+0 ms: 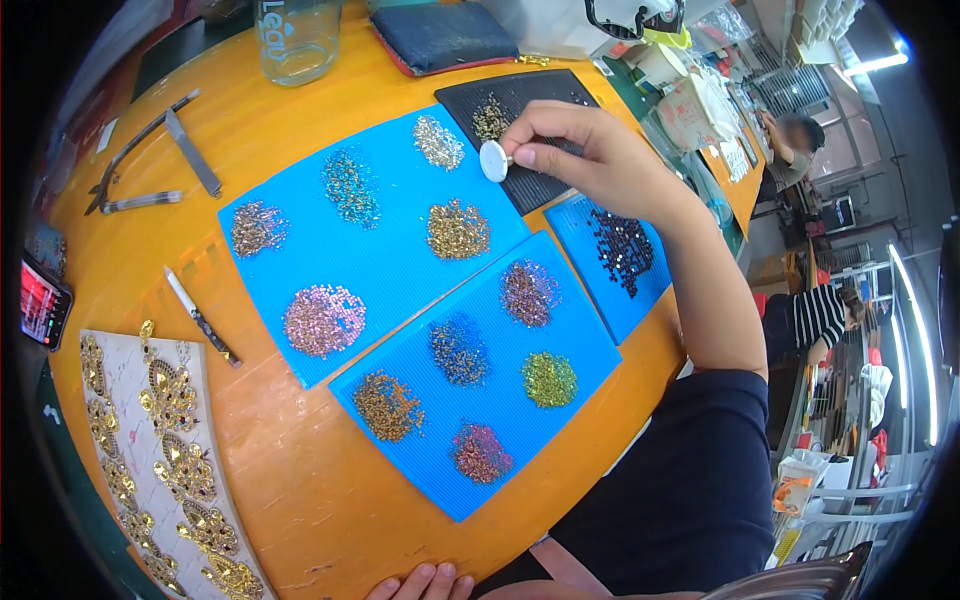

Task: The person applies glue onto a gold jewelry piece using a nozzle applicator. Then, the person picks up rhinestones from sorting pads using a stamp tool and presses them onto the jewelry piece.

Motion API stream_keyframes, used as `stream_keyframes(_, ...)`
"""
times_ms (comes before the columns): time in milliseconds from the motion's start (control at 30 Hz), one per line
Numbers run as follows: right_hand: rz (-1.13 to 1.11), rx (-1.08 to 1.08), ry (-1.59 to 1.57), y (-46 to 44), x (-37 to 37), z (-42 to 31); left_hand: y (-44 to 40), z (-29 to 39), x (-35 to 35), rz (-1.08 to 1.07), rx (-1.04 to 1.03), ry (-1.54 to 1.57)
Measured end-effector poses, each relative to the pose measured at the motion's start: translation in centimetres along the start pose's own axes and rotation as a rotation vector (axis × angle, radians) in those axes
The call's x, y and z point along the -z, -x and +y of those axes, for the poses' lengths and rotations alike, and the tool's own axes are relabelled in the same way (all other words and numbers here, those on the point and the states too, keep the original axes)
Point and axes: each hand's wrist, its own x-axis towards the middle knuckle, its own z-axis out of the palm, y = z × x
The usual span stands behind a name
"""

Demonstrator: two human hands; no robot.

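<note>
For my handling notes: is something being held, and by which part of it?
The right hand holds a white disc by its short stem, between thumb and forefinger. The left hand shows only fingers; any hold there cannot be told.

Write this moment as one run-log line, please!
Right hand: pinches white disc near black tray; left hand: at table edge; blue boards: hold shiny piles

orange table (300,450) with 3 blue mats (390,275) and 1 black mat (550,97)
</note>
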Motion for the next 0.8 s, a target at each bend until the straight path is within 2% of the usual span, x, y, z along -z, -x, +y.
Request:
stream_keyframes(633, 0.071, -0.005, -0.103, 2.0, -0.9, -0.5, 0.5, 0.2, 0.2, -0.099, -0.021, -0.029)
stream_keyframes(733, 0.089, 0.004, -0.075, 1.7, -0.7, -0.5, 0.5, 0.2, 0.2, -0.114, -0.023, -0.036)
stream_keyframes(800, 0.116, 0.026, 0.087, 1.2, -0.2, -0.1, 0.5, 0.2, 0.3, -0.125, -0.026, -0.042)
